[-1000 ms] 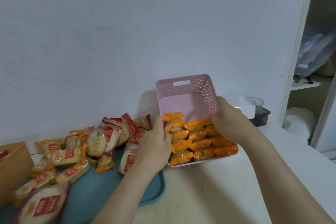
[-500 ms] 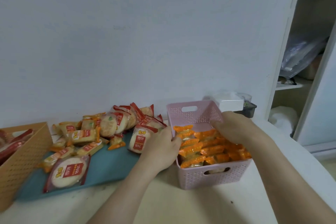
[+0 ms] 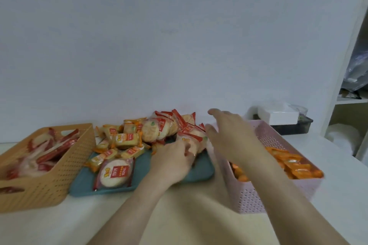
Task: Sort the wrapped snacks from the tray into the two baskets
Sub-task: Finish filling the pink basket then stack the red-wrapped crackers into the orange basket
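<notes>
We saw the left hand (image 3: pixel 173 162) over the right part of the teal tray (image 3: pixel 201 173), its fingers bent round the near edge of a round packet (image 3: pixel 196 139) with red trim at the right end of the snack pile (image 3: pixel 139 135). Motion blur softened the fingertips, so we could not tell how firm that hold was. The right hand (image 3: pixel 233 137) hung above the seam between the tray and the pink basket (image 3: pixel 264 199), palm down, fingers straight and loosely spread, the topmost one standing apart from the rest, and it held nothing.

The pile lay heaped along the tray's far side, against the wall (image 3: pixel 179 36), mixing round red-trimmed packets with small rectangular orange-and-yellow ones. One large round snack (image 3: pixel 114 173) lay flat by itself near the tray's front edge.

The tan basket (image 3: pixel 65 167) stood just left of the tray, touching it, and held red-wrapped packets (image 3: pixel 45 149) leaning in a jumble. The pink basket stood just right of the tray and held orange packets (image 3: pixel 294 167) packed closely together. All three sat on the pale table (image 3: pixel 179 219).

Behind the pink basket we noted a white box (image 3: pixel 278 115) resting on a dark container (image 3: pixel 296 128), and a white shelf unit (image 3: pixel 346 65) at the far right
</notes>
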The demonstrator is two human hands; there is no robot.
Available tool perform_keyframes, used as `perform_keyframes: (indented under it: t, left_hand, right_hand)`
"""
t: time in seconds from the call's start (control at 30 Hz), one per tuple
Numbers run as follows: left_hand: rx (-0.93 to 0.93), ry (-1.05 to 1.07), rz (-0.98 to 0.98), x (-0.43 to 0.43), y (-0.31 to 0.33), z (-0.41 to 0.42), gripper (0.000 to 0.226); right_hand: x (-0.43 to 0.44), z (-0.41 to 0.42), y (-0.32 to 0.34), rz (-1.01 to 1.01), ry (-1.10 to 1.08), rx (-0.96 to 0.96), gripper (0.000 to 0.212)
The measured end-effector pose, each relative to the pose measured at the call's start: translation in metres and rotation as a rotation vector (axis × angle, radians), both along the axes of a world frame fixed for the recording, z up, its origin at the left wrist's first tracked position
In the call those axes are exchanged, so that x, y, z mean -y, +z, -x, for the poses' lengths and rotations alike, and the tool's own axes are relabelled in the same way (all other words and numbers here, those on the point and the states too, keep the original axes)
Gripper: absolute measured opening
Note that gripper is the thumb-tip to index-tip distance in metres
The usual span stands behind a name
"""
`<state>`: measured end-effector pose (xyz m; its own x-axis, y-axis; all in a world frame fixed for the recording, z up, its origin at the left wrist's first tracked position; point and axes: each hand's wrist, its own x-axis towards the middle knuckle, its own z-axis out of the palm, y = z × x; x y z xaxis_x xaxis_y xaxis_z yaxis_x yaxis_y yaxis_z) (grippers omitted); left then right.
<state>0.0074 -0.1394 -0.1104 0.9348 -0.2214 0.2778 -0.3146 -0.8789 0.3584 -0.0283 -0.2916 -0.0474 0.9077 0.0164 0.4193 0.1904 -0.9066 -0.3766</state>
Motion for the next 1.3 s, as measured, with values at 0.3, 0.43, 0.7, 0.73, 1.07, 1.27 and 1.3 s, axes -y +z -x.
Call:
perform_keyframes:
  t: [0.3, 0.43, 0.7, 0.73, 1.07, 1.27, 1.3]
  left_hand:
    - [-0.161, 0.247, -0.335, -0.107, -0.022, -0.044, 0.042]
    - [-0.107, 0.226, -0.287, -0.111, -0.022, -0.051, 0.027]
    - [-0.057, 0.363, -0.184, -0.160, -0.010, -0.069, 0.043]
    - [-0.114, 0.366, -0.190, -0.165, -0.013, -0.070, 0.046]
    - [-0.169, 0.466, -0.092, -0.191, -0.026, -0.072, 0.040]
    - [0.114, 0.453, 0.174, -0.161, 0.026, -0.059, 0.066]
    - [0.071, 0.405, 0.252, -0.154, 0.029, -0.057, 0.065]
  right_hand:
    - [-0.118, -0.073, -0.095, 0.037, 0.252, -0.300, 0.054]
    - [-0.134, -0.089, -0.105, 0.112, 0.177, -0.484, 0.062]
    - [-0.141, -0.092, -0.101, 0.119, 0.074, -0.239, 0.029]
    - [-0.140, -0.091, -0.098, 0.125, 0.059, -0.226, 0.029]
    - [-0.126, -0.083, -0.055, -0.303, 0.109, -0.098, 0.025]
    - [-0.131, -0.098, -0.072, -0.755, 0.189, -0.372, 0.037]
    - [-0.133, -0.100, -0.080, -0.812, 0.180, -0.462, 0.041]
